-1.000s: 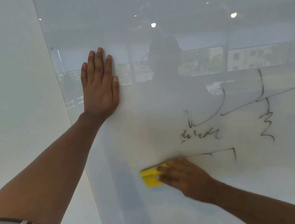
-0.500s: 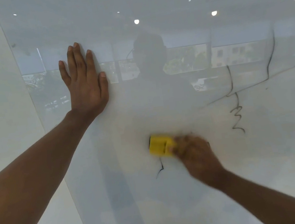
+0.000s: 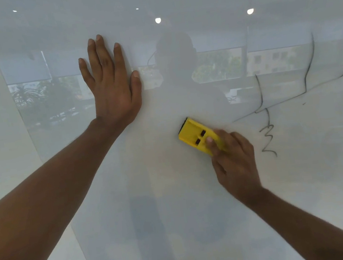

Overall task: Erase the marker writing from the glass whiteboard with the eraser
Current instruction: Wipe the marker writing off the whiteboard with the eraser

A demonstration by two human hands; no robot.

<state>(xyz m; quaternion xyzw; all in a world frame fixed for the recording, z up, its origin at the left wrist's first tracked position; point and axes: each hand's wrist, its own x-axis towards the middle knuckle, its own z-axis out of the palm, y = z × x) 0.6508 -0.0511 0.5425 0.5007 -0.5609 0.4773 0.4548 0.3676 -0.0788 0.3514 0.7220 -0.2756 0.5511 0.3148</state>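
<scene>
The right hand [image 3: 233, 161] presses the yellow eraser [image 3: 197, 136] flat to the glass whiteboard [image 3: 176, 215], fingers curled over its near end, one fingertip on its back, the dark felt edge showing at its upper left. And look what has gone: a second ago a cluster of small scribbles and a boxed line sat just above the eraser, half a second ago only a short dark tick hung below it, and now that patch of glass around and under the eraser reads clean. The eraser has climbed up and tilted, its far end aimed up-left. The left hand [image 3: 113, 87] stays spread wide and flat on the glass, holding nothing, bracing well left of the work. What remains lies to the right: a zigzag squiggle [image 3: 267, 137] just beside the knuckles, and the long curving lines [image 3: 309, 67] sweeping up toward the right edge. By my reckoning the left portion is done and the next strokes must travel rightward to meet those marks.
</scene>
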